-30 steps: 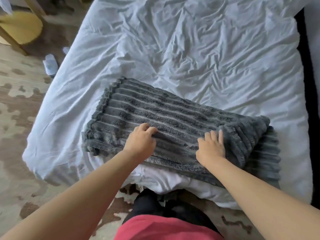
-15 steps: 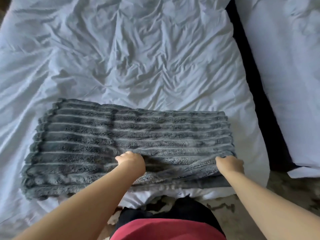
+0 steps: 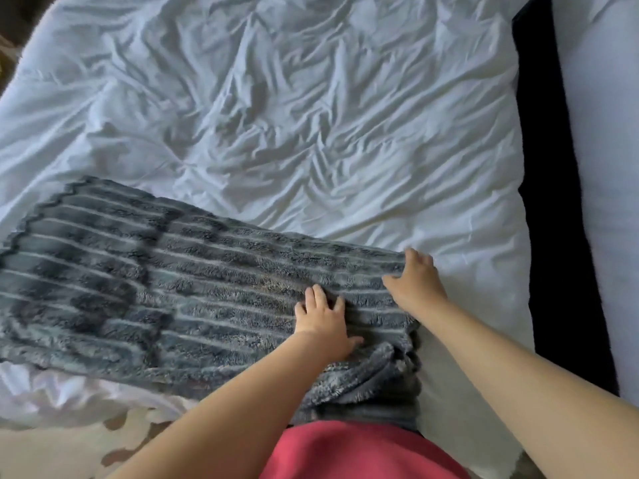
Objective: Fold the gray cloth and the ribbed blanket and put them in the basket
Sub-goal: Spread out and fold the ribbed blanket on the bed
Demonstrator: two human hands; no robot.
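Observation:
The grey ribbed blanket (image 3: 179, 292) lies folded in a long strip across the near edge of the white bed (image 3: 294, 115). Its right end bunches and hangs over the bed's edge by my red shirt. My left hand (image 3: 323, 323) presses flat on the blanket near its right end, fingers spread. My right hand (image 3: 416, 283) holds the blanket's far right corner, fingers curled over the edge. The grey cloth and the basket are not in view.
The crumpled white sheet covers the bed beyond the blanket. A dark gap (image 3: 553, 202) runs along the right side, with a second white bed (image 3: 608, 167) past it. Patterned carpet (image 3: 86, 447) shows at the lower left.
Both hands have moved to the blanket's right end. My right hand went from the near edge to the far right corner. The camera swung so the blanket now sits left.

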